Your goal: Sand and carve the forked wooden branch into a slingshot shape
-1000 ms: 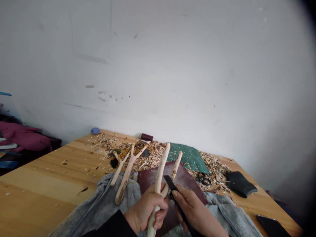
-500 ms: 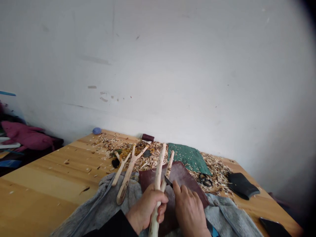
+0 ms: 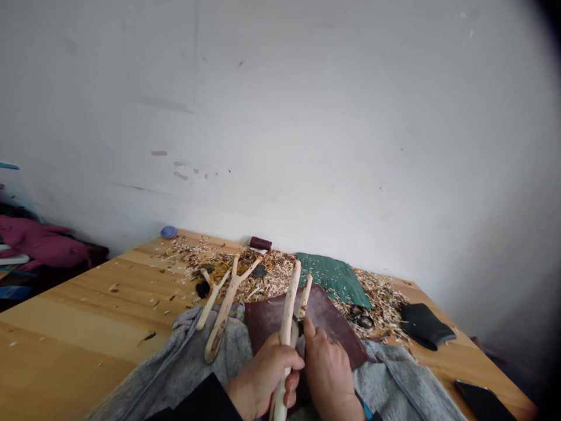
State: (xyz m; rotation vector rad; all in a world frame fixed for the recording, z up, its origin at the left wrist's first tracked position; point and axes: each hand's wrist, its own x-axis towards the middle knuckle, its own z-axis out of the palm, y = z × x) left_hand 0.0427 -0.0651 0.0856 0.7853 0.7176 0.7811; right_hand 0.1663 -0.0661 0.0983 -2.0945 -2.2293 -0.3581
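My left hand [image 3: 267, 371] is closed around the lower part of a peeled, pale forked branch [image 3: 290, 310], its prongs pointing up and away. My right hand [image 3: 329, 365] is closed on a knife [image 3: 300, 325]; only a bit of dark blade shows, at the shorter right prong, and its handle is hidden in my fist. Both hands are close together over a dark red leather sheet [image 3: 263, 316]. To the left, two finished-looking wooden forks, a larger one [image 3: 225, 310] and a smaller one [image 3: 213, 303], lie on grey fleece cloth [image 3: 175, 362].
Wood shavings [image 3: 280, 272] cover the back of the wooden table [image 3: 79, 339]. A green cloth [image 3: 335, 278], scissors [image 3: 362, 317], a thread spool [image 3: 260, 243], a black pouch-like piece [image 3: 425, 326] and a phone [image 3: 484, 402] lie about. A wall [image 3: 280, 117] rises behind.
The knife and my right hand have shifted slightly left, toward the fork between the prongs. The branch has turned a little and leans more to the right. The view has moved slightly.
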